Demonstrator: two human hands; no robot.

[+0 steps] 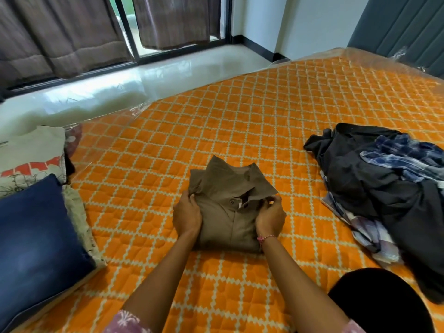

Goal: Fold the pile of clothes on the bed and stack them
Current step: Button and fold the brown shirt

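Observation:
A folded olive-brown collared shirt (228,212) lies on the orange quilted bed (240,121) right in front of me, collar away from me. My left hand (187,216) grips its left edge with curled fingers. My right hand (270,218) grips the right edge near the collar, thumb and fingers pinching the cloth. To the right lies an unfolded pile of clothes (384,188): a black garment over blue and pale checked pieces. At the left edge sit folded items: dark blue jeans (36,236) on top, and a cream printed shirt (31,155) behind them.
The bed's far side ends at a glossy white floor (120,87) before curtained glass doors (72,32). A grey padded headboard (403,27) stands at the upper right. My dark-clad knee (374,299) rests on the bed at the lower right.

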